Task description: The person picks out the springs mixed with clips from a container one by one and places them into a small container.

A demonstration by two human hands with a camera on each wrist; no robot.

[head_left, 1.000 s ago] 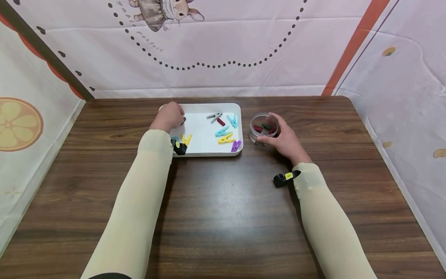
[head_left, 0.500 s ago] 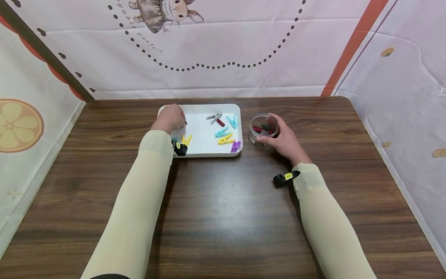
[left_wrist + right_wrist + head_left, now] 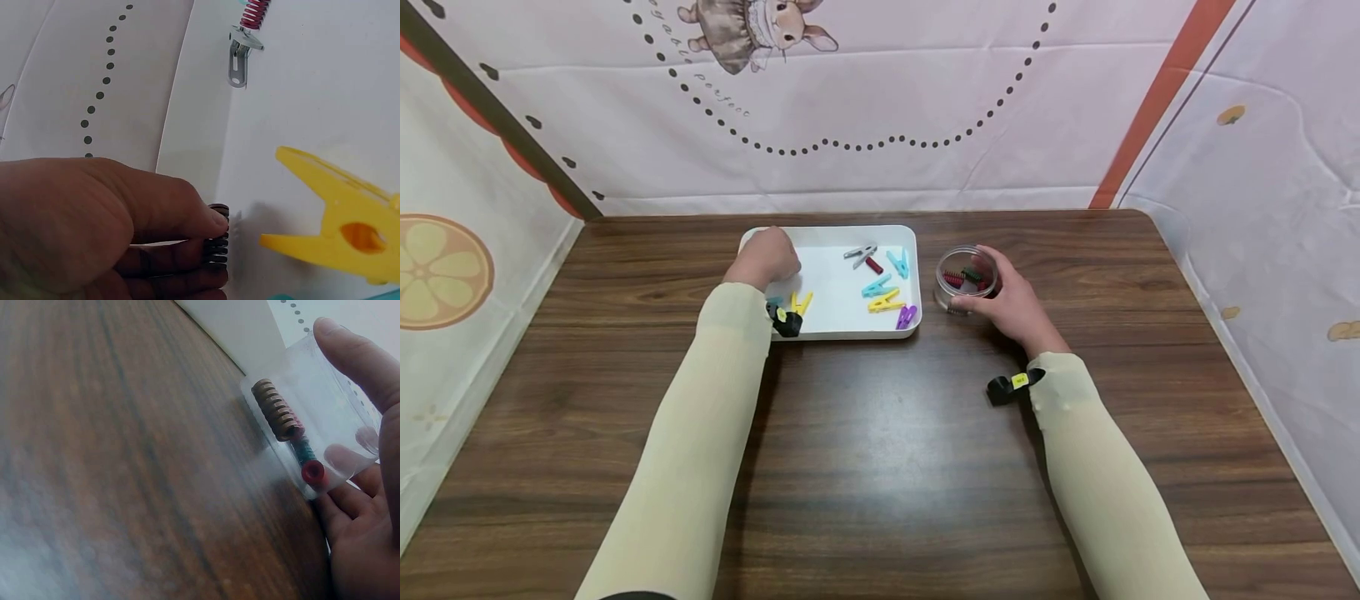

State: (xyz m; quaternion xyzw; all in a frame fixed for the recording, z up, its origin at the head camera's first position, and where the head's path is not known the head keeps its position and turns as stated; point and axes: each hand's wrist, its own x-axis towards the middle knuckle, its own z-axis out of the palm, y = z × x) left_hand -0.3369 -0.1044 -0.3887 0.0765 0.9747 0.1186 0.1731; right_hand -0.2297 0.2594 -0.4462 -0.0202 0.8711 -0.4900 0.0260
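Note:
My left hand [image 3: 766, 257] is over the left side of the white tray [image 3: 835, 308]. In the left wrist view, its thumb and fingers pinch a dark coil spring [image 3: 215, 253] close to the tray wall, beside a yellow clothespin [image 3: 350, 219]. To the right of the tray, my right hand [image 3: 1021, 307] grips a clear round jar [image 3: 942, 293] standing on the table, thumb on the near side and fingers behind. Inside the jar lie a bronze spring [image 3: 275, 409], a green spring [image 3: 972, 273] and red springs [image 3: 953, 280].
The tray's right half holds a silver metal clip [image 3: 860, 253], a red spring [image 3: 874, 265], blue clothespins [image 3: 898, 263], another yellow clothespin [image 3: 886, 301] and a purple clothespin [image 3: 907, 316]. Fabric walls stand behind and beside the brown wooden table [image 3: 880, 450].
The dark spring, visible at the left fingertips in the head view a second ago, is now hidden there behind the left hand. The right hand stays around the jar.

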